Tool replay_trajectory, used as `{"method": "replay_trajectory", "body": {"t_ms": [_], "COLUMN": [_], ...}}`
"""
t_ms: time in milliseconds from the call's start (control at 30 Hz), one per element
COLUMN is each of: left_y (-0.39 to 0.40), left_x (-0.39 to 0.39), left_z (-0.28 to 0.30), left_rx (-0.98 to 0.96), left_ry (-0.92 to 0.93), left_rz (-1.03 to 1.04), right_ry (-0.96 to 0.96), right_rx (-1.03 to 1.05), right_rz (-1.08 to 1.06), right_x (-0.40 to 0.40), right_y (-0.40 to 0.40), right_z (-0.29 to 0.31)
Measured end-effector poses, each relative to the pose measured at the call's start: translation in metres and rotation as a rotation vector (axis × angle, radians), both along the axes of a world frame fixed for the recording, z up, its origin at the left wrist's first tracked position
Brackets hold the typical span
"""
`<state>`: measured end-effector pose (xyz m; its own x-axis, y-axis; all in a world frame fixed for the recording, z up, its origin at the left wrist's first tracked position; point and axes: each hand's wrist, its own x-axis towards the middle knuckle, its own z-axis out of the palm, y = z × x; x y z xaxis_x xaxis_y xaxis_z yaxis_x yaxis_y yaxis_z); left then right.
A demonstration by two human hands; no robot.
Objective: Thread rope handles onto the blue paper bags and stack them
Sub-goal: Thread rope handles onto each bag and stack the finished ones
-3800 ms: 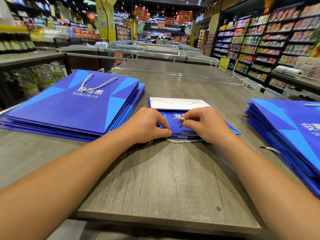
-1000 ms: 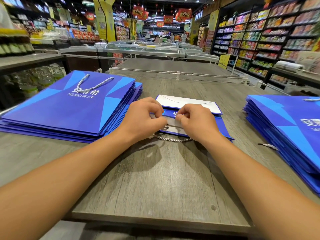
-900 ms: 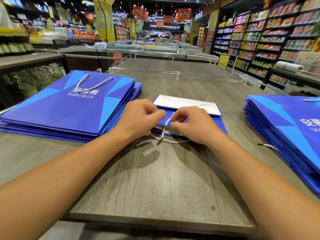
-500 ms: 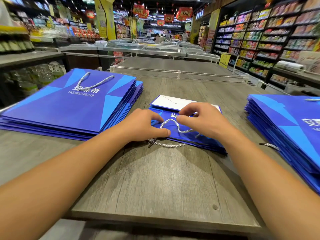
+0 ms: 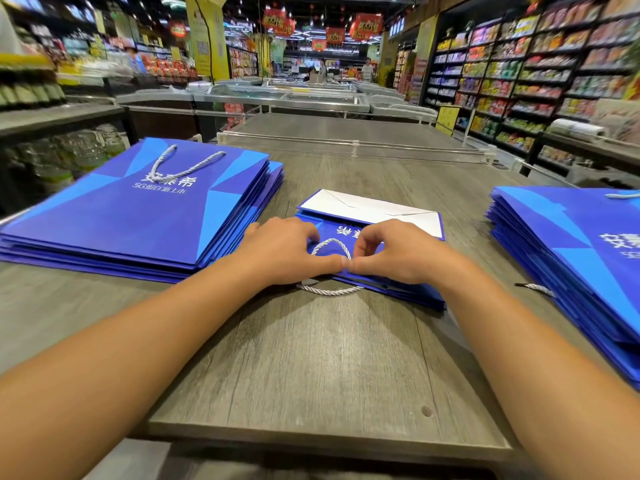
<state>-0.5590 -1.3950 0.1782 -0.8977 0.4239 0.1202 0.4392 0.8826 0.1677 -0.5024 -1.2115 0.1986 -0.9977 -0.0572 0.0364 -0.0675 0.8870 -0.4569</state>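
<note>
While shop shelves (image 5: 526,74) and freezers (image 5: 284,97) blur behind, a grey wooden table (image 5: 311,368) fills the foreground. On its left lies a tall stack (image 5: 138,216) of flat blue bags, the top one carrying a white rope handle (image 5: 180,166) laid over its print. On the right edge sits a second stack (image 5: 571,258), with a short rope end (image 5: 535,289) poking out from its near side. Between the two, a single bag (image 5: 381,220) lies flat on the table, its white inner flap turned away from the person and its mouth edge nearest them. Both hands rest on that near edge, thumbs meeting. The left hand (image 5: 284,251) has its fingers curled, thumb pressed on the bag by one end of a rope loop (image 5: 330,245) arching across the blue face. The right hand (image 5: 398,252) pinches finger and thumb at the loop's other end. A second loop (image 5: 329,289) hangs out under the hands onto the table.
</note>
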Motion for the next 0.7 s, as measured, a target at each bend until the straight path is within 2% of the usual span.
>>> {"method": "replay_trajectory", "body": {"t_ms": [100, 133, 167, 267, 333, 400, 467, 567, 633, 700], "left_y": [0.003, 0.001, -0.001, -0.007, -0.012, -0.016, -0.018, -0.016, -0.009, 0.0], "left_x": [0.0, -0.001, -0.001, -0.002, -0.003, -0.005, -0.006, -0.001, 0.005, 0.011], "left_z": [0.001, 0.003, 0.004, 0.009, 0.012, 0.014, 0.013, 0.009, 0.006, 0.003], "left_rx": [-0.052, -0.058, -0.07, -0.094, -0.071, -0.059, -0.057, 0.019, 0.029, 0.009], "left_ry": [-0.018, -0.037, -0.051, -0.111, -0.172, -0.222, -0.259, -0.247, -0.164, -0.052], "left_rz": [-0.006, -0.015, -0.028, -0.1, -0.164, -0.238, -0.29, -0.278, -0.242, -0.213], "right_ry": [0.023, 0.046, 0.06, 0.029, 0.031, 0.009, -0.031, 0.003, 0.09, 0.171], "right_rx": [0.078, 0.035, -0.105, -0.765, -0.936, -0.982, -0.895, -0.447, -0.166, -0.095], "right_rz": [-0.018, -0.05, -0.093, -0.199, -0.213, -0.173, -0.085, 0.028, 0.028, 0.007], "right_x": [-0.005, -0.008, -0.009, -0.01, -0.01, -0.009, -0.006, 0.0, -0.001, -0.005], "right_y": [0.005, 0.007, 0.009, 0.012, 0.015, 0.016, 0.017, 0.014, 0.008, 0.004], "right_z": [-0.002, -0.003, -0.004, 0.0, 0.005, 0.008, 0.007, 0.005, 0.003, 0.0]}}
